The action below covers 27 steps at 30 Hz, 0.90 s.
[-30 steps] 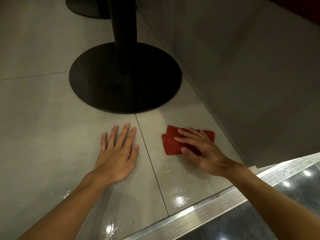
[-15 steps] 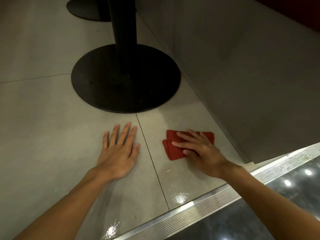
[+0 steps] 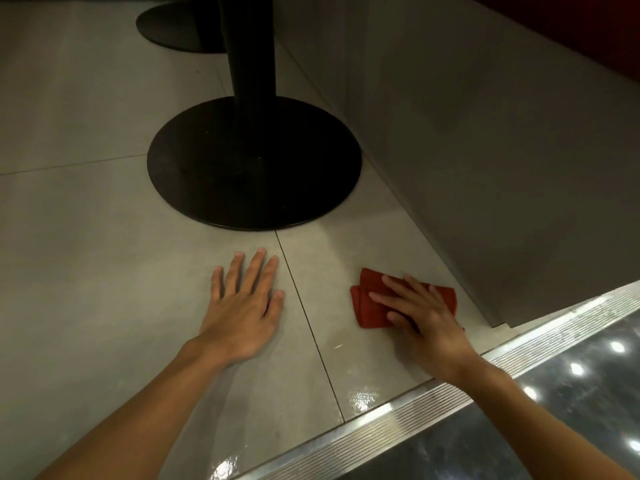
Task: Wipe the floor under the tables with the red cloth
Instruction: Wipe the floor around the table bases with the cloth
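Observation:
A folded red cloth [image 3: 369, 308] lies flat on the grey tiled floor [image 3: 104, 271], close to the base of a grey wall panel. My right hand [image 3: 420, 320] presses down on the cloth with its fingers spread, covering the cloth's right half. My left hand [image 3: 242, 303] rests flat on the floor, fingers apart and holding nothing, just left of a tile joint. A black round table base [image 3: 254, 164] with its black post [image 3: 247, 46] stands a short way beyond both hands.
A grey wall panel [image 3: 485, 133] runs along the right side down to the floor. A ribbed metal strip [image 3: 398, 427] crosses the lower right, with dark glossy flooring [image 3: 571, 410] beyond it. A second black table base [image 3: 176, 26] sits at the top.
My right hand and the red cloth have slid slightly toward me and to the right. My left hand stays planted on the floor.

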### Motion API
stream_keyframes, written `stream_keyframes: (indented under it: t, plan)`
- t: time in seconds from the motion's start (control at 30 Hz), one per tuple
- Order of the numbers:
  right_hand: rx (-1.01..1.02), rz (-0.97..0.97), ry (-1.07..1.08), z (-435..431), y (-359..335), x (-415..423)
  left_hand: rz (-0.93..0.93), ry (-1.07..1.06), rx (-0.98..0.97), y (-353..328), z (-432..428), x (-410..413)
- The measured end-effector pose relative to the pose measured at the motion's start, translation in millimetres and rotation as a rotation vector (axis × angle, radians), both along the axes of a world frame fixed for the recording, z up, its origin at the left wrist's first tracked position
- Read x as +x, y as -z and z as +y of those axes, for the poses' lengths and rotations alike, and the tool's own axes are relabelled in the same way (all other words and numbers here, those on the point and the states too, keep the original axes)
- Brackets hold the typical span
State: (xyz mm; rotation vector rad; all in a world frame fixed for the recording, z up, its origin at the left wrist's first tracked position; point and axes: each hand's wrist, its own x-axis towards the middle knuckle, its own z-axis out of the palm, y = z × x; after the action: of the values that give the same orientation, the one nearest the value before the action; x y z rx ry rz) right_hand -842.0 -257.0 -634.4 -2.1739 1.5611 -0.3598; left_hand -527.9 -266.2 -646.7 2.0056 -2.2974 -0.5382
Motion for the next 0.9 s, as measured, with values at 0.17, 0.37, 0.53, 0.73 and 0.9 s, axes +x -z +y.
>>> stream_keyframes:
  t: [0.17, 0.37, 0.53, 0.73, 0.9]
  plan:
    - [0.002, 0.044, 0.196, -5, 0, -10, -0.007, 0.012, 0.008, -1, 0, 1]
    - [-0.001, 0.053, 0.337, 29, -2, 24, -0.004, 0.010, -0.014, 2, 0, 1]
    - [0.012, 0.032, 0.213, 47, -4, 30, -0.003, 0.012, -0.009, 2, 0, 2]
    - [0.028, 0.085, 0.249, 6, -4, 1, 0.000, 0.030, -0.026, 5, -1, 3]
    - [0.070, 0.087, 0.295, -8, -5, 20, -0.006, 0.017, -0.024, 3, -1, 2]
